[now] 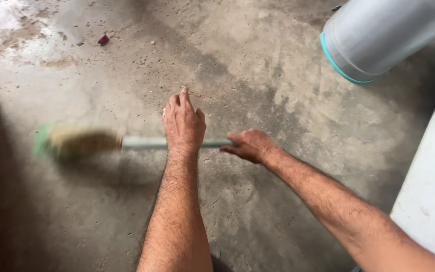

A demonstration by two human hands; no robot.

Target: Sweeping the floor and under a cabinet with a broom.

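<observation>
Both hands, left hand and right hand, grip the broom handle closed above the concrete floor.

Broom head motion-blurred; left hand hides pt of handle; pipe cut off.

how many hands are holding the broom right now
2. The left hand lies over the broom handle mid-shaft; the right hand grips its end.
</observation>
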